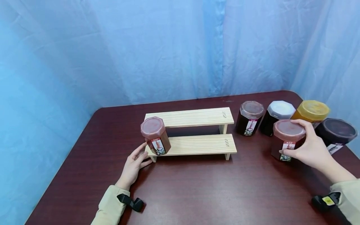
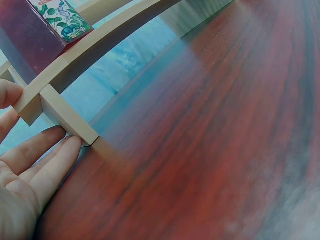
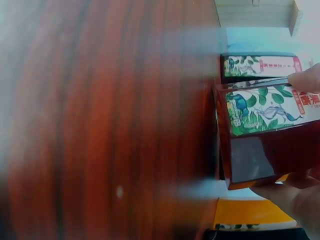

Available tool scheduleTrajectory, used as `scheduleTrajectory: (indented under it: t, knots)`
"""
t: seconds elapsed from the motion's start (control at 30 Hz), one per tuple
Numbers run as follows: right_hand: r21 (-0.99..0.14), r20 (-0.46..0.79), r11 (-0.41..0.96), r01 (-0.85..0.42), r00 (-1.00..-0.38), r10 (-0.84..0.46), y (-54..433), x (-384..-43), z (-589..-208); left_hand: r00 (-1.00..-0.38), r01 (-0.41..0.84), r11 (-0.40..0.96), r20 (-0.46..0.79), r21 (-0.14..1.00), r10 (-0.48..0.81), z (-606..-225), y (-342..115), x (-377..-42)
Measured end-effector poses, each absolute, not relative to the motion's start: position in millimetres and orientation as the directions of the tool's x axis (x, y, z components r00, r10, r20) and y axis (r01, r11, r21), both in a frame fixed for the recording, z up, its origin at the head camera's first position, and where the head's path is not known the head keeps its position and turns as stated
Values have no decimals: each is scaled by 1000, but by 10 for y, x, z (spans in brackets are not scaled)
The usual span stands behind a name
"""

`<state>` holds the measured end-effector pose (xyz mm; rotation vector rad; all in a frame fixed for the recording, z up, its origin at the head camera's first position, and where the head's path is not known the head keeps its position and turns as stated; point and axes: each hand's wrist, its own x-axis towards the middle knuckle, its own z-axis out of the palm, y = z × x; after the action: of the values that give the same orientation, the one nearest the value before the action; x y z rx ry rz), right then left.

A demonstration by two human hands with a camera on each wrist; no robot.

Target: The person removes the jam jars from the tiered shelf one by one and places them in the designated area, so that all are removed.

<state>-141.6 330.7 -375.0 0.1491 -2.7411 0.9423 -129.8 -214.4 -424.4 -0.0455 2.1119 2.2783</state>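
My right hand [image 1: 312,150] grips a dark red octagonal jar [image 1: 287,134] with a pinkish lid, thumb on its label side and fingers behind. In the right wrist view the jar [image 3: 270,115] leans slightly; whether its base touches the table I cannot tell. On the far left, my left hand [image 1: 135,164] touches the end of a two-step wooden shelf [image 1: 197,145]. The left wrist view has extended fingertips [image 2: 60,160] against the shelf's leg [image 2: 70,117]. A similar red jar [image 1: 156,136] stands on the lower step's left end, just above that hand.
Around the gripped jar stand a dark jar with a clear lid [image 1: 250,118], a white-lidded jar [image 1: 278,114], a yellow jar [image 1: 312,111] and a black-lidded jar [image 1: 336,132]. Blue curtains [image 1: 168,53] hang behind the dark red table [image 1: 211,187].
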Motion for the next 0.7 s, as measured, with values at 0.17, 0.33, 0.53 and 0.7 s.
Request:
scheduleTrajectory:
  t: [0.17,0.33,0.53,0.7]
  knots:
    - [-605,220,781,-153,-975,-20,3381,-1420,-3755,-999,-40,-71,-40,997,7,-4251,-2147,-1301]
    - [-605,212,781,-156,-977,-31,3409,-1425,-3766,-1000,12,-77,14,997,24,-4298,-2169,-1300]
    - [-623,201,767,-156,-979,-35,3452,-1443,-3788,-989,112,-129,124,985,86,-4338,-2196,-1293]
    - [-641,216,752,-156,-976,-18,3503,-1431,-3812,-999,35,-79,38,996,36,-4300,-2167,-1296]
